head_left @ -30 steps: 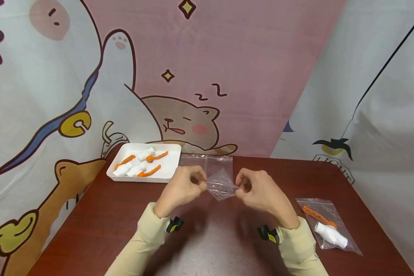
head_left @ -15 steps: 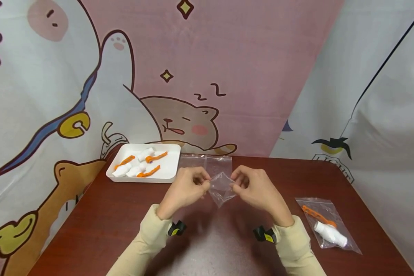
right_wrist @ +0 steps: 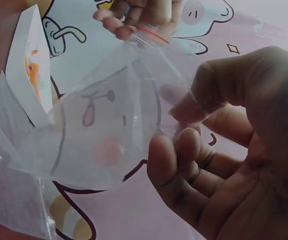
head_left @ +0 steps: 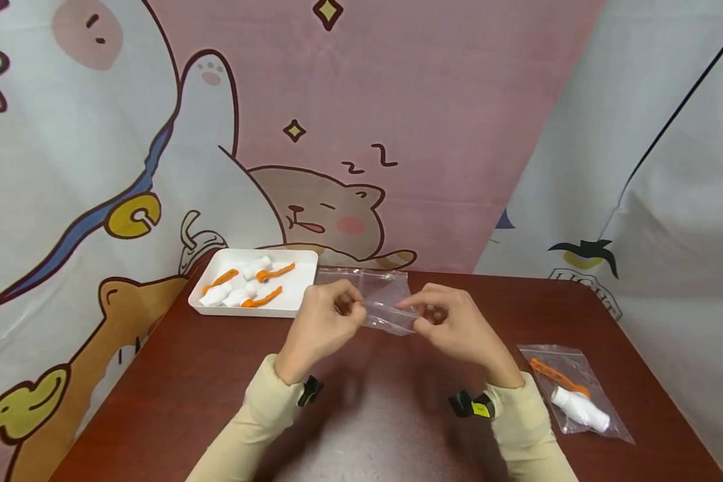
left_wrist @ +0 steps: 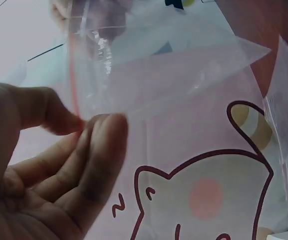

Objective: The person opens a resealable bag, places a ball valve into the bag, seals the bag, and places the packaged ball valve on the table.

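Observation:
A clear plastic zip bag [head_left: 391,318] is held up between both hands over the table. My left hand [head_left: 325,325] pinches the bag's zip end between thumb and fingers; a red line along the zip shows in the left wrist view. My right hand [head_left: 460,328] holds the opposite side of that end, its index finger reaching over the film and its thumb [right_wrist: 186,112] against the edge. The bag's body hangs away from the hands, see-through, with nothing visible inside. Behind it, more clear bags [head_left: 334,276] lie flat at the table's back edge.
A white tray [head_left: 298,304] at the back left holds several white bottle-like pieces [head_left: 219,294] and orange stick-like pieces [head_left: 264,298]. On the right lies a filled zip bag [head_left: 569,358] with one orange and one white piece. A printed cloth [head_left: 446,134] hangs behind the brown table [head_left: 373,428].
Half a second ago the hands were nearer each other and the bag bulged into a diamond shape. Now they are farther apart, the bag is flatter, and the right index finger is straighter.

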The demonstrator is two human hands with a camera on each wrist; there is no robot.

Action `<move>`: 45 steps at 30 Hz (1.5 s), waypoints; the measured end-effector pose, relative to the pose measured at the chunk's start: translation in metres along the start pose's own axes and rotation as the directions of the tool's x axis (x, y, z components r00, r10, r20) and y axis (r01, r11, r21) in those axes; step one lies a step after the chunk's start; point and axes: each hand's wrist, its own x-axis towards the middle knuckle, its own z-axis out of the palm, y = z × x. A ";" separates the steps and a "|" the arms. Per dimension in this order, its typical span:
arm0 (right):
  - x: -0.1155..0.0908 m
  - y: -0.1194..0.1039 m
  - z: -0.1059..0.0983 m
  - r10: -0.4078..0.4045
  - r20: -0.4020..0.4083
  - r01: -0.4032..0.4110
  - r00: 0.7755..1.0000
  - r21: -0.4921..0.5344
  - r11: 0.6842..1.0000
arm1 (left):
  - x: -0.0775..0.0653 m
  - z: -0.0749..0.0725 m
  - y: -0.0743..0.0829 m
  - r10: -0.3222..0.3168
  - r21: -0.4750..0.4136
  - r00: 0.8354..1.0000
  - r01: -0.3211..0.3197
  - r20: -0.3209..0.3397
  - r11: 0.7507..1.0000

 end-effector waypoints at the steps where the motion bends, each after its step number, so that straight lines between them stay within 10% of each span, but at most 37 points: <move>1: -0.001 0.000 -0.001 0.009 -0.004 -0.009 1.000 0.014 1.000 | 0.000 0.001 0.001 0.017 -0.012 1.000 -0.017 -0.012 1.000; 13: -0.005 0.004 -0.014 0.134 0.009 -0.134 0.991 0.162 0.978 | 0.003 0.006 0.004 -0.040 -0.251 0.969 0.103 0.244 0.962; 23: 0.000 0.009 -0.015 0.231 0.015 -0.229 0.973 0.218 0.949 | 0.006 -0.002 -0.014 -0.135 -0.308 0.951 0.222 0.278 0.925; 35: -0.004 0.011 -0.024 0.268 0.013 -0.265 0.963 0.215 0.940 | 0.019 -0.029 -0.067 -0.200 0.019 0.955 0.201 0.219 0.979; 45: -0.006 0.009 -0.025 0.282 0.009 -0.278 0.959 0.209 0.938 | 0.024 -0.059 -0.126 -0.266 0.277 0.928 0.192 0.260 0.941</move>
